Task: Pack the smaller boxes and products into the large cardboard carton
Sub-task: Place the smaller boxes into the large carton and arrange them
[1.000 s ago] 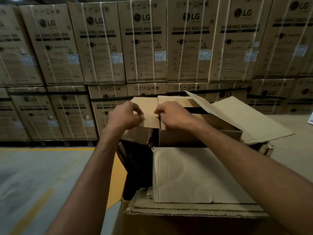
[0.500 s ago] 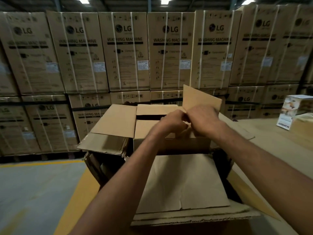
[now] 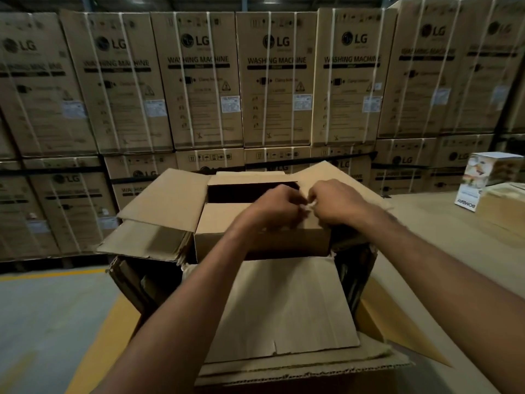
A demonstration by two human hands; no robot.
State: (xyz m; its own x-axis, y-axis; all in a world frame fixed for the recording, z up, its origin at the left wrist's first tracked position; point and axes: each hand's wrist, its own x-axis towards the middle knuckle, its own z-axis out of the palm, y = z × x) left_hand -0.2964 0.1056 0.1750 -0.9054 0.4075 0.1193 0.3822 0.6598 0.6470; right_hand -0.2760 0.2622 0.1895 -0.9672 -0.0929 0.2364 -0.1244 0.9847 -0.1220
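Your left grip (image 3: pixel 279 206) and right grip (image 3: pixel 335 204) meet, fingers curled, at the far right corner of the box (image 3: pixel 227 223). Blur hides whether they pinch its right flap (image 3: pixel 326 172) or something pale between them. The box is plain brown and sits in the far end of the carton (image 3: pixel 284 308), its lower part hidden by the walls. Its long side runs left to right, its opening faces up, and its left flap (image 3: pixel 167 200) is spread out over the carton's left edge.
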